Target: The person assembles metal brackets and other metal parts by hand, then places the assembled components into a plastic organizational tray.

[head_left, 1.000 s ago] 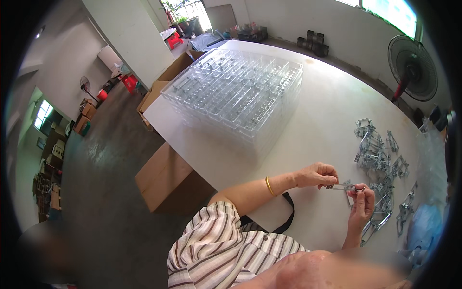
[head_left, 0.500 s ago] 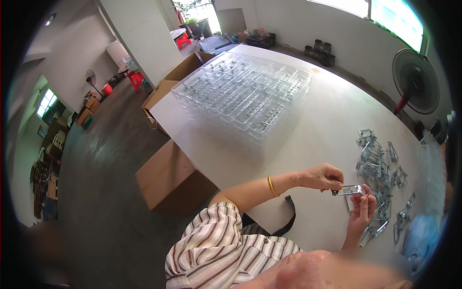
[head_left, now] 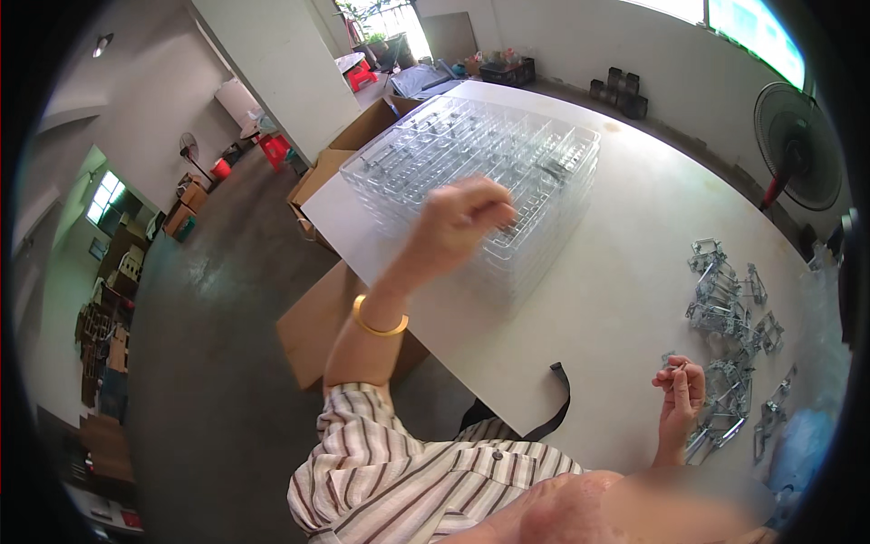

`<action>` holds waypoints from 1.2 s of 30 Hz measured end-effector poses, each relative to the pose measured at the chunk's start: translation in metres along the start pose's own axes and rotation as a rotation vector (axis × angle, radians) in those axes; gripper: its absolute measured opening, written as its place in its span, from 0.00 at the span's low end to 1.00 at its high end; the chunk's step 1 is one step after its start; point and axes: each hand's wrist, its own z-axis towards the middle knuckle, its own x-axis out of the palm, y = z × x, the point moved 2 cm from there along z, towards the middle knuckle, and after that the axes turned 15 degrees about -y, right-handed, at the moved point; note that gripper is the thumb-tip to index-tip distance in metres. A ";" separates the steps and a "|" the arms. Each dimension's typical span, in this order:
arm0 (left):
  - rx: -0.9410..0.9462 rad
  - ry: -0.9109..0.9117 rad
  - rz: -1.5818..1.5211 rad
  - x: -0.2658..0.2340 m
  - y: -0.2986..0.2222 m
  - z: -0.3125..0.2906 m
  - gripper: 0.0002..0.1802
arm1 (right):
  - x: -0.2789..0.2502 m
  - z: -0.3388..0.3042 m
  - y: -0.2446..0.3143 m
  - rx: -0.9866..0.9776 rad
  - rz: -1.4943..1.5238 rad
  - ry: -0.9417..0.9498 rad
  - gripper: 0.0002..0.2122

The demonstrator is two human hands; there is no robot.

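Observation:
My left hand (head_left: 450, 228), with a gold bangle (head_left: 381, 319) on its wrist, is raised over the near side of a stack of clear plastic trays (head_left: 435, 195). Its fingers are curled together; whatever they may hold is hidden. The trays' long compartments contain rows of small metal parts. Farther right, my right hand (head_left: 681, 390) is closed in a pinch above the white table (head_left: 625, 272). A bit of grey metal part (head_left: 669, 358) shows at its fingertips. Beside that hand lies a loose pile of silvery metal frames (head_left: 718, 304).
Open cardboard boxes (head_left: 317, 186) stand along the table's left edge. A black strap (head_left: 551, 408) hangs over the near edge. Clear and blue plastic bags (head_left: 807, 444) sit at the right. Beyond the table's right side stands a fan (head_left: 797, 145).
My left hand has left the metal frame held by my right hand and swung left and away to the trays. The right hand stays near the pile. The whole view has shifted slightly.

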 end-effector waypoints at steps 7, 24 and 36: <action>0.004 -0.189 0.422 -0.117 0.086 0.030 0.07 | 0.006 -0.003 -0.005 0.035 -0.092 0.061 0.03; -0.187 0.028 0.687 -0.135 0.154 0.059 0.08 | 0.006 -0.007 -0.010 0.068 -0.214 0.135 0.06; -0.207 0.124 0.678 -0.130 0.145 0.059 0.08 | 0.007 -0.008 -0.010 0.065 -0.223 0.148 0.06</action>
